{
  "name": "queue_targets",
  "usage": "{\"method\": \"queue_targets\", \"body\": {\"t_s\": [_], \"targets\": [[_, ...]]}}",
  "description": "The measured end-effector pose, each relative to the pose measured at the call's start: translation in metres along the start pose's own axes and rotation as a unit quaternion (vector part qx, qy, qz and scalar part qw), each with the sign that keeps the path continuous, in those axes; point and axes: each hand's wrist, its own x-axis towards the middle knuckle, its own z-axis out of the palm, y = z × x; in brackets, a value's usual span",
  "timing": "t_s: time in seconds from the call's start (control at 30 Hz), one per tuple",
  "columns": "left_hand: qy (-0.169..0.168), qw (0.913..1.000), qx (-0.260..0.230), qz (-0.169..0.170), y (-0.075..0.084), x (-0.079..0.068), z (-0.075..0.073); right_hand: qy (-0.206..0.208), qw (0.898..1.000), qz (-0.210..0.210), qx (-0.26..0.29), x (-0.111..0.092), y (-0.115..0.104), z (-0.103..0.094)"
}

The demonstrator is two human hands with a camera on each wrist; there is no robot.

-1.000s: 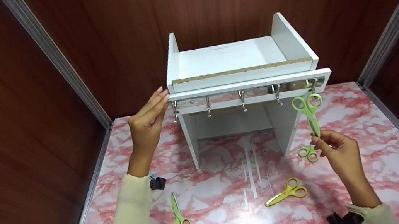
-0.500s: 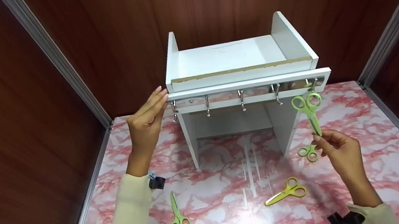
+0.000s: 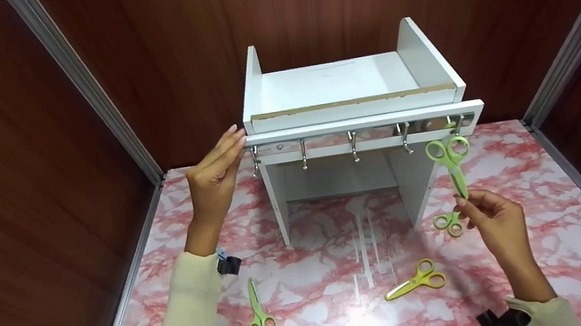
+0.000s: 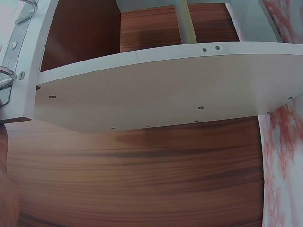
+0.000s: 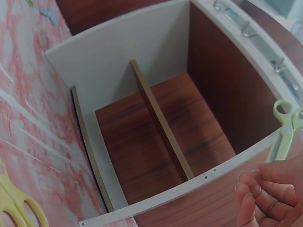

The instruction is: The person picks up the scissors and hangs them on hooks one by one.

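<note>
By the blade tips, my right hand (image 3: 498, 218) pinches a pair of green scissors (image 3: 454, 167), handles upward. One handle ring is at the rightmost hook (image 3: 458, 124); I cannot tell whether it is over the hook. In the right wrist view the scissors (image 5: 283, 137) stand close to the rail, above the curled fingers. My left hand (image 3: 213, 178) rests straight fingers against the left end of the white hook rail (image 3: 320, 128), which fronts a white shelf unit (image 3: 429, 55). The left wrist view shows only a sliver of this hand at its left edge.
Yellow scissors (image 3: 418, 280) lie on the pink marbled table (image 3: 308, 291), green scissors (image 3: 259, 318) at front left. Another green pair (image 3: 448, 224) lies partly hidden behind my right hand. White streaks mark the table before the unit. Wood panels (image 3: 313, 0) enclose three sides.
</note>
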Motion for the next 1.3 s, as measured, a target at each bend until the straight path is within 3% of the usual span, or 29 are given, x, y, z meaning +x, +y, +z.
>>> {"method": "queue_targets", "body": {"t_s": [0.57,0.8,0.9,1.3], "targets": [[0.002,1.0,-0.002,0.004,-0.001,-0.001,0.0,-0.009,1.0,-0.002,-0.002,0.005,0.011,-0.002],[0.0,1.0,-0.003,0.001,-0.001,-0.001,0.0,-0.028,0.999,0.0,-0.021,-0.003,-0.016,-0.003],[-0.002,1.0,-0.002,-0.001,-0.001,-0.001,0.0,-0.034,0.999,-0.005,-0.039,-0.002,-0.017,-0.005],[0.001,1.0,0.002,0.003,-0.003,-0.002,0.0,-0.046,0.989,-0.047,-0.133,0.026,0.036,-0.021]]}}
